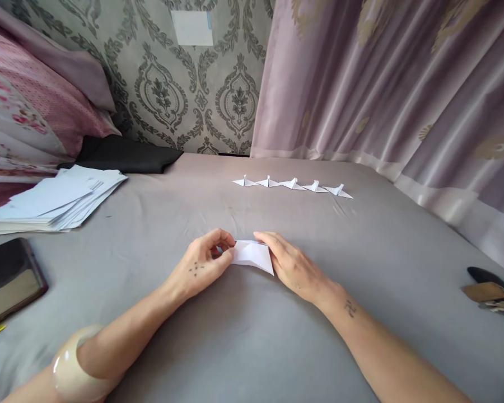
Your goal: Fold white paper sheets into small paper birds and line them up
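A small piece of folded white paper (252, 254) is held between my two hands above the grey cloth. My left hand (205, 257) pinches its left end between thumb and curled fingers. At the right end, my right hand (292, 263) grips the paper's edge, its fingers reaching along the far side; that thumb is hidden. The paper's near right corner points down toward me. Beyond my hands, several folded white paper figures (294, 183) stand in a row, each with a small upright peak.
A stack of white paper sheets (63, 201) lies at the left, with a black folded item (126, 154) behind it. Nearer is a dark phone (10, 280). Keys and a brown tag (485, 291) sit at the right edge. Curtains (361, 84) hang behind.
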Action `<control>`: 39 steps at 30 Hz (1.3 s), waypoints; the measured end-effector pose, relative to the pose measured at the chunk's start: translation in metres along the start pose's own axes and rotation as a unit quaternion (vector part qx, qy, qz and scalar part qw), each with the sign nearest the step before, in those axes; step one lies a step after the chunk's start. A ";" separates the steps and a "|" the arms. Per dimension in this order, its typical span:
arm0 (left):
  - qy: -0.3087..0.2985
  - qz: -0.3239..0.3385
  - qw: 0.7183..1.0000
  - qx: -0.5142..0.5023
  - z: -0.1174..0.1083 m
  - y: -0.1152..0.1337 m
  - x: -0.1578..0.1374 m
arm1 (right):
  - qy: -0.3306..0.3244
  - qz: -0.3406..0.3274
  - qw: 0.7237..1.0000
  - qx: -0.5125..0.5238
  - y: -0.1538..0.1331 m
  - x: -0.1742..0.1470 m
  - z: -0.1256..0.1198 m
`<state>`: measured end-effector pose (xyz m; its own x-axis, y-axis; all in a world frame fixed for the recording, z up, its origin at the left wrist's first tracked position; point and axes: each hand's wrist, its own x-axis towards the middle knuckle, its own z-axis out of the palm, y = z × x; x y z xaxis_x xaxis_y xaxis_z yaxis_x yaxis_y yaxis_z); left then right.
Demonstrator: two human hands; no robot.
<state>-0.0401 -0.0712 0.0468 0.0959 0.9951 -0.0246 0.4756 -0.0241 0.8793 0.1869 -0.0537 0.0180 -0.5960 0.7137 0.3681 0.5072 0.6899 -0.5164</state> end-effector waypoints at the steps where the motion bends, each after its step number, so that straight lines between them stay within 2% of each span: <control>1: 0.003 -0.001 1.000 -0.012 0.001 0.000 0.000 | -0.002 0.015 1.000 0.008 -0.002 0.000 -0.002; 4: 0.010 -0.005 1.000 -0.028 0.003 0.000 0.001 | 0.057 0.102 0.993 0.006 -0.009 0.002 -0.006; 7: 0.020 -0.009 1.000 -0.007 0.004 0.000 0.000 | 0.140 0.241 0.960 0.022 -0.019 0.004 -0.011; 10: 0.027 -0.009 1.000 0.004 0.004 0.001 -0.001 | 0.124 0.308 0.939 0.088 -0.030 0.005 -0.013; 13: 0.025 -0.006 1.000 -0.007 0.005 0.000 -0.002 | 0.100 0.308 0.936 0.142 -0.034 0.004 -0.010; 18: 0.035 -0.015 0.999 -0.012 0.007 -0.004 -0.001 | 0.099 0.285 0.934 0.190 -0.034 0.004 -0.005; 24: 0.051 -0.003 0.998 -0.037 0.007 -0.002 -0.001 | 0.095 0.311 0.926 0.189 -0.035 0.006 -0.006; 28: 0.051 0.003 0.998 -0.025 0.006 0.001 -0.002 | 0.076 0.300 0.937 0.162 -0.037 0.005 -0.006; 32: 0.040 0.007 0.998 -0.048 0.006 -0.001 0.000 | 0.002 0.287 0.940 0.183 -0.042 0.003 -0.010; 34: 0.019 -0.010 0.996 -0.088 0.006 -0.001 0.001 | -0.022 0.296 0.935 0.195 -0.043 0.005 -0.013; 36: 0.003 -0.006 0.992 -0.127 0.004 -0.001 0.002 | 0.020 0.320 0.927 0.196 -0.040 0.007 -0.015; 38: -0.008 0.027 0.988 -0.154 0.001 0.001 0.002 | 0.074 0.354 0.901 0.240 -0.035 0.011 -0.018; 39: -0.017 0.047 0.986 -0.159 0.000 0.003 0.001 | 0.076 0.370 0.877 0.296 -0.033 0.012 -0.019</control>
<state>-0.0391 -0.0701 0.0494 0.1580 0.9860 0.0536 0.1646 -0.0798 0.9831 0.1750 -0.0660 0.0544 -0.1273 0.9786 -0.1615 0.2809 -0.1206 -0.9521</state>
